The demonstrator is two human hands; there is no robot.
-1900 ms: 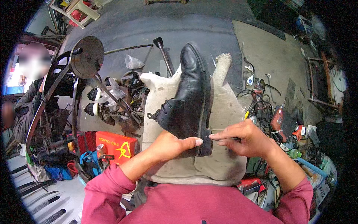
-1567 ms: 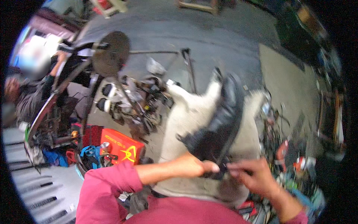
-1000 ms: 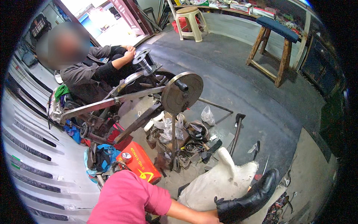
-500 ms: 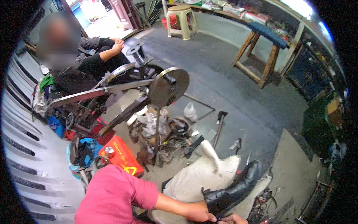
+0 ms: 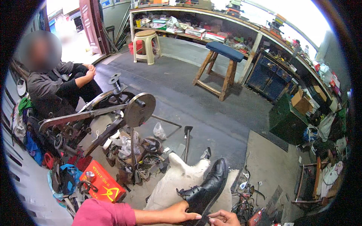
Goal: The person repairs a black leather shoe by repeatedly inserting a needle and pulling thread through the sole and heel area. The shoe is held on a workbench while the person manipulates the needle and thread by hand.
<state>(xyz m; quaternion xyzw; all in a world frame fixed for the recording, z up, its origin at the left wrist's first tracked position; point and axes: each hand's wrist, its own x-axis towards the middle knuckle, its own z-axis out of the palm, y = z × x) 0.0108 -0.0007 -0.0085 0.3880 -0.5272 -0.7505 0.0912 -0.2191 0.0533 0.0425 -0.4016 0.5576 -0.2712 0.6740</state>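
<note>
A black leather lace-up shoe (image 5: 213, 182) lies slanted over the cream cloth (image 5: 164, 190) spread in front of me, its toe pointing away and its sole edge facing right. My left hand (image 5: 180, 213), at the end of a pink sleeve, is closed on the shoe's heel end, thumb stretched along its side; the other fingers are largely hidden. Close to the lower sole edge, my right hand (image 5: 225, 218) has thumb and forefinger pinched together. Whatever is between those fingertips is too small to make out.
A shoe-repair machine with a round metal wheel (image 5: 140, 110) stands ahead left, near a seated person (image 5: 56, 81). A red-orange box (image 5: 102, 180) lies left of my arm. Loose tools and wires (image 5: 245, 199) lie right. Farther off are a blue-topped stool (image 5: 225, 51) and a beige stool (image 5: 145, 47).
The view has tilted up, showing more of the shelves. The shoe is turned so its laces and upper show more. My right hand's fingers have moved from beside my left hand to the sole edge.
</note>
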